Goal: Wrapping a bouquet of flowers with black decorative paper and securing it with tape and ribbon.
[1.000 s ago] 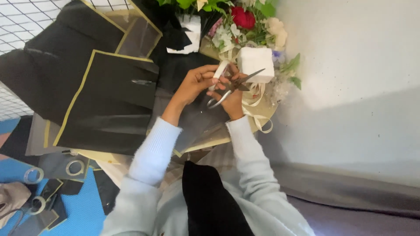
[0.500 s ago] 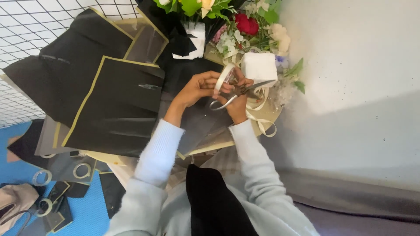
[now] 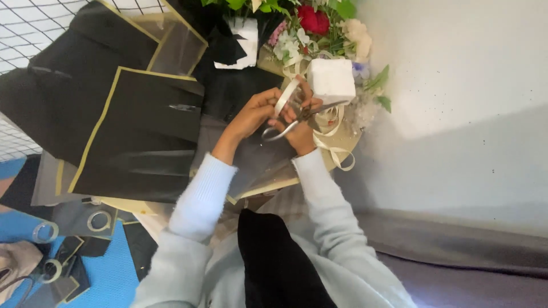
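Head view: a cream satin ribbon [image 3: 283,98] is pinched taut by the left hand [image 3: 254,114] above black gold-edged wrapping sheets [image 3: 137,131]. Silver metal scissors [image 3: 297,117] are gripped in the right hand [image 3: 301,132]. A clean cut is judged to need steady tension.

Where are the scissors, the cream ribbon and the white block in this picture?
scissors [image 3: 305,114]: head view, on the blades near the pivot.
cream ribbon [image 3: 283,98]: head view, on the strip held above the left hand.
white block [image 3: 332,80]: head view, on its front face.
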